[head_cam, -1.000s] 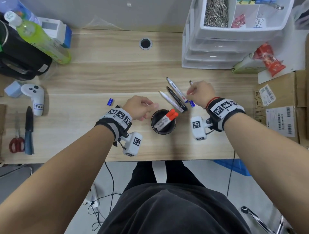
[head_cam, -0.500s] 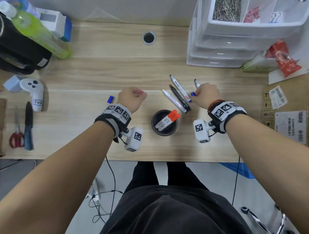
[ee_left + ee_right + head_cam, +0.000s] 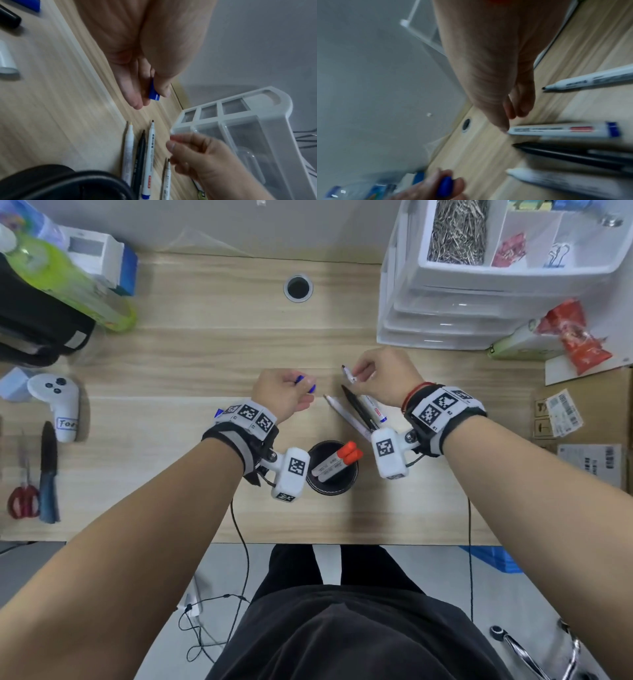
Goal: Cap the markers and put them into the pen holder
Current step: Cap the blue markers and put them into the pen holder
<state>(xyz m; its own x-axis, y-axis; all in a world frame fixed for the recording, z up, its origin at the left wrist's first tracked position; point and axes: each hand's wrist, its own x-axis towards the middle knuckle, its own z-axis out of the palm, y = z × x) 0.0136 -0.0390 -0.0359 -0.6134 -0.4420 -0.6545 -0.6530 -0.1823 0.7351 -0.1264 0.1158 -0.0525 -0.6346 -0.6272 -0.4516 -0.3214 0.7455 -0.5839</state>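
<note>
Markers (image 3: 356, 414) are lying uncapped side by side on the wooden desk (image 3: 205, 364), just beyond the black pen holder (image 3: 331, 469), which is already holding two orange-capped ones. The left hand (image 3: 282, 395) is pinching a blue cap (image 3: 153, 93) while the right hand (image 3: 387, 378) is pinching a thin uncapped marker (image 3: 348, 374), the two apart, likely about to meet for capping. White drawers (image 3: 479, 302) are standing against the grey wall.

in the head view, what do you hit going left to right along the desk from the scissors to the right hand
red scissors → knife → white controller → left hand pinching blue cap → right hand holding uncapped marker
</note>
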